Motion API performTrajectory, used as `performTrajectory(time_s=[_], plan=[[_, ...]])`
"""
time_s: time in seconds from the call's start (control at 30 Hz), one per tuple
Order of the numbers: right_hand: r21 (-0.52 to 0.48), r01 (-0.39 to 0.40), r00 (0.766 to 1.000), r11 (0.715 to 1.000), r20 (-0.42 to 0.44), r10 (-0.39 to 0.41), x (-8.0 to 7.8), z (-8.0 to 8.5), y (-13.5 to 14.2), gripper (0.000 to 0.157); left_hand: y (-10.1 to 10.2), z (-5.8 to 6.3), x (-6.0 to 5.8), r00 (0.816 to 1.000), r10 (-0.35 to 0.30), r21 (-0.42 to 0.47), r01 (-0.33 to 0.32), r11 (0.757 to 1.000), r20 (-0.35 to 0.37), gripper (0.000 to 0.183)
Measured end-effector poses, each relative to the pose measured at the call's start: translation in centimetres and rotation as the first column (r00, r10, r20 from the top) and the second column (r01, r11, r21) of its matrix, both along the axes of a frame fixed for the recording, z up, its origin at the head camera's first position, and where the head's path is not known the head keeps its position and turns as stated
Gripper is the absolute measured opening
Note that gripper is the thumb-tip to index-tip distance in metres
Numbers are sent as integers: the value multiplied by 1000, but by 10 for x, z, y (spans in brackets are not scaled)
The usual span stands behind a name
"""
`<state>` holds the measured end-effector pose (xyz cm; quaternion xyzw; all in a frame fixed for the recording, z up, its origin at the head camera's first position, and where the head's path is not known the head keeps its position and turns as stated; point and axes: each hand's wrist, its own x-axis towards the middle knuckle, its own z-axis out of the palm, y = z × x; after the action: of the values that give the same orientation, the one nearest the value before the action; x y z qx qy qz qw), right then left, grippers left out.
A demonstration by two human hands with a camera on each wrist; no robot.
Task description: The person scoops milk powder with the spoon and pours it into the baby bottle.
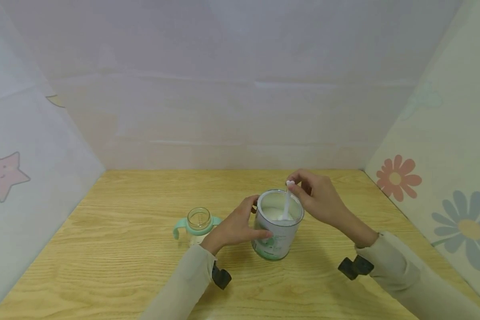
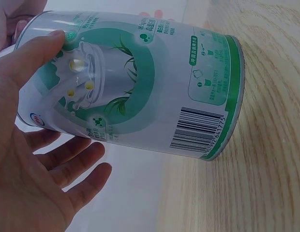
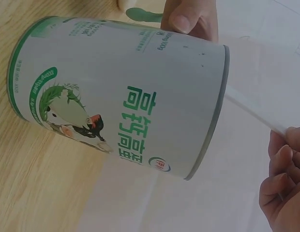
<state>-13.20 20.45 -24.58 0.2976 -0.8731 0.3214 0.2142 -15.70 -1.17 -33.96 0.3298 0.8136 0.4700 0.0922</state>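
Note:
A white and green milk powder can (image 1: 278, 242) stands without a lid on the wooden table, pale powder (image 1: 273, 214) visible inside. My left hand (image 1: 235, 226) grips its side; in the left wrist view the thumb lies along the printed wall while the other fingers reach round the can's far side. Above the rim, my right hand (image 1: 322, 198) pinches the upper end of a white scoop (image 1: 286, 206) between thumb and fingers. The scoop's handle slants down into the can, its lower end at the powder. In the right wrist view the rim hides that end.
Left of the can, a clear baby bottle (image 1: 199, 220) with mint-green handles stands uncapped, partly behind the left wrist. Pale printed sheets (image 1: 232, 111) wall the table (image 1: 116, 249) at the back and both sides.

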Motion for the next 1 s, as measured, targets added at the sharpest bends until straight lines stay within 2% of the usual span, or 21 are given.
performTrajectory(time_s=[0.43, 0.6, 0.77, 1.0], plan=[[-43, -15, 1000, 999, -12, 15, -7, 10, -2, 6, -2, 0, 0, 1000, -2, -23, 2, 1000, -2, 87], [-39, 16, 1000, 999, -2, -16, -11, 14, -3, 4, -4, 3, 0, 999, 14, -56, -16, 998, -29, 87], [-50, 31, 1000, 998, 8, -30, -13, 18, -6, 5, -7, 7, 2, 998, 0, -60, -4, 998, -58, 87], [-44, 42, 999, 998, -2, -42, -18, 21, -11, 5, -13, 14, 3, 996, 45, -112, -54, 992, -79, 88]])
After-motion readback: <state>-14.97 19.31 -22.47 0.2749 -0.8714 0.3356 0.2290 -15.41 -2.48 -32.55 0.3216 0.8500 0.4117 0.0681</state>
